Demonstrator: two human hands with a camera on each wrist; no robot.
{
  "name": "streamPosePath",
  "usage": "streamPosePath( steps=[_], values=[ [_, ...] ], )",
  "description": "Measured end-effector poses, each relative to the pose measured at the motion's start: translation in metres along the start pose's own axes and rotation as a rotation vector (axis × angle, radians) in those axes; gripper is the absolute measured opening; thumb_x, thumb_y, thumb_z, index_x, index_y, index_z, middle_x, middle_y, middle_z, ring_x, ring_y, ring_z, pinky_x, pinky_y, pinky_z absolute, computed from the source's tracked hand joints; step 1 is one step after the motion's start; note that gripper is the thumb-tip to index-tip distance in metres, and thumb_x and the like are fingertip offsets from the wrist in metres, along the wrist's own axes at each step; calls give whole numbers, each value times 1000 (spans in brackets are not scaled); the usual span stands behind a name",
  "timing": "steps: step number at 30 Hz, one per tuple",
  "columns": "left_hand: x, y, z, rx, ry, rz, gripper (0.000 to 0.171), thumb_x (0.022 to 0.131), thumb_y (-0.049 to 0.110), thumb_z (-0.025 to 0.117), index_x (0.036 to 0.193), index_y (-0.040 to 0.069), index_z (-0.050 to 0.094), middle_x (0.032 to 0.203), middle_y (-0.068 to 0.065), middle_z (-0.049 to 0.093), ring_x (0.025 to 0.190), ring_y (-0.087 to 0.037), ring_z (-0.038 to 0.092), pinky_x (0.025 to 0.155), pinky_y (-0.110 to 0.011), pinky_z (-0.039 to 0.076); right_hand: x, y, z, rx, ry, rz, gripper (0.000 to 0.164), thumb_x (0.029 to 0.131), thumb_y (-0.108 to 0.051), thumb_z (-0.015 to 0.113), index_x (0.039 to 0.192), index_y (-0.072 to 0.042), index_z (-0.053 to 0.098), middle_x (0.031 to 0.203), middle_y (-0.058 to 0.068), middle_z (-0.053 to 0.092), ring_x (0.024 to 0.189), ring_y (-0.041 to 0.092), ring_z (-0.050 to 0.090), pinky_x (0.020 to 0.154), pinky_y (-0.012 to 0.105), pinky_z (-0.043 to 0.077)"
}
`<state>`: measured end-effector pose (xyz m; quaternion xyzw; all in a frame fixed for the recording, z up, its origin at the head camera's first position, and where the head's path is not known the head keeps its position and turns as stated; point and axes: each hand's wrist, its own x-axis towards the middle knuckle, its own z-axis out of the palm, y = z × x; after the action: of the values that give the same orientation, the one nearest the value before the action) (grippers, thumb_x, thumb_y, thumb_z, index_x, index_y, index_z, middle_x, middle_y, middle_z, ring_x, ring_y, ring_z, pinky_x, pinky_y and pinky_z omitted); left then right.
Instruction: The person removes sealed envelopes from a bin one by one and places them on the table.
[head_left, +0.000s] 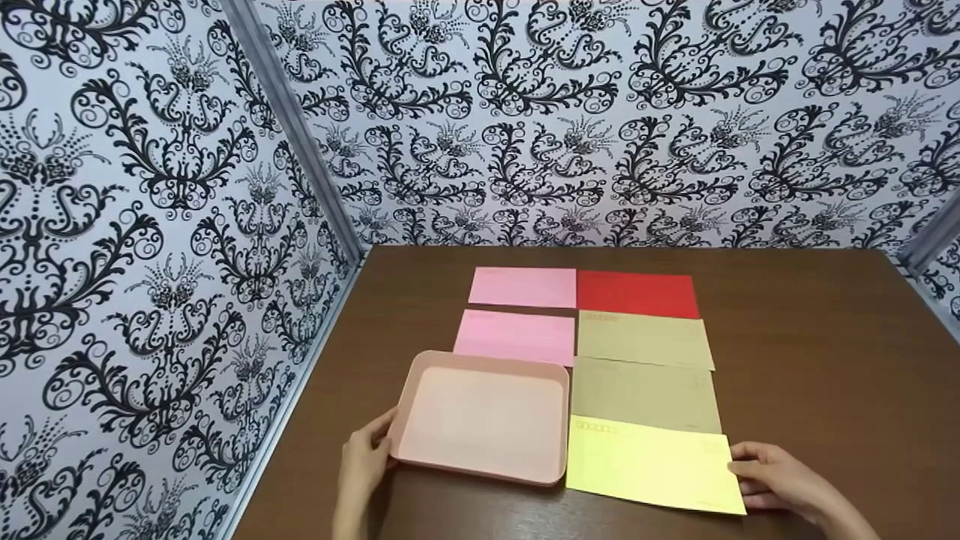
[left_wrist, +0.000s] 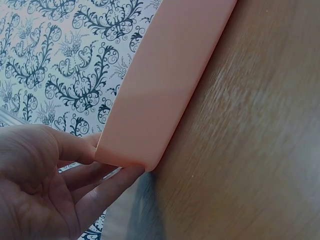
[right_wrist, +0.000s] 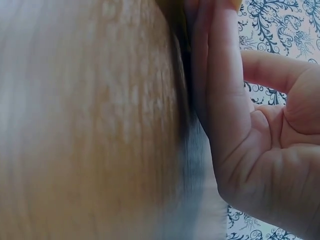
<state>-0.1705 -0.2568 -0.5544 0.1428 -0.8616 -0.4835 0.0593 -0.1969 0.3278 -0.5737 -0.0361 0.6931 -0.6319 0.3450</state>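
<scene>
A shallow pink tray (head_left: 480,420) sits at the front left of the table, its inside bare. My left hand (head_left: 366,455) grips its left side. In the left wrist view the thumb and fingers hold the corner of the tray wall (left_wrist: 160,75). At the front right, my right hand (head_left: 776,480) pinches the right edge of a yellow envelope (head_left: 649,465), thumb on top and fingers beneath. The envelope's left edge lies right beside the tray, and its far edge overlaps a tan envelope (head_left: 645,394). In the right wrist view, the envelope is mostly hidden behind the fingers (right_wrist: 227,80).
Beyond the tray lie two pink envelopes (head_left: 517,337), the nearer one partly covered by it. To their right are a red envelope (head_left: 637,292) and another tan envelope (head_left: 645,337). Patterned walls (head_left: 562,127) border the brown table (head_left: 810,352) at the back and left.
</scene>
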Motion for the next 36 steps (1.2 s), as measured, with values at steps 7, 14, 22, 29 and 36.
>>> streamPosePath(
  steps=[7, 14, 22, 29, 36],
  values=[
    [0, 0, 0, -5, -10, -7, 46, 90, -8, 54, 134, 3, 62, 126, -25, 66, 90, -25, 70, 61, -28, 60, 2, -2, -2, -41, 24, 5, 23, 103, -12, 47, 117, 5, 52, 93, 0, 70, 85, 11, 71, 72, 28, 61],
    [0, -1, 0, -10, -10, -5, 46, 90, -8, 54, 133, 4, 63, 126, -25, 66, 88, -24, 70, 61, -28, 60, 2, -3, -2, -55, 28, 2, 23, 102, -13, 48, 117, 4, 51, 93, -1, 70, 84, 11, 70, 72, 28, 60],
    [-1, -1, 0, -10, -9, 11, 47, 89, -9, 53, 133, 4, 63, 124, -25, 67, 88, -24, 69, 60, -27, 58, 0, -5, -2, -62, 19, 17, 23, 103, -13, 47, 117, 5, 51, 96, 1, 70, 88, 15, 72, 74, 32, 61],
    [-2, 0, -1, -6, -5, 17, 48, 87, -8, 53, 132, 4, 64, 124, -24, 68, 87, -23, 67, 60, -26, 58, -6, -14, 0, -192, 103, 62, 36, 103, -21, 49, 119, 12, 49, 93, 3, 65, 81, 16, 70, 70, 31, 62],
    [-1, 0, 0, -27, -11, 5, 49, 87, -8, 52, 133, 3, 63, 126, -25, 66, 89, -24, 68, 62, -28, 59, -10, -23, 1, -287, 129, 84, 39, 104, -25, 49, 117, 12, 51, 86, 5, 64, 73, 13, 68, 63, 29, 60]
  ],
)
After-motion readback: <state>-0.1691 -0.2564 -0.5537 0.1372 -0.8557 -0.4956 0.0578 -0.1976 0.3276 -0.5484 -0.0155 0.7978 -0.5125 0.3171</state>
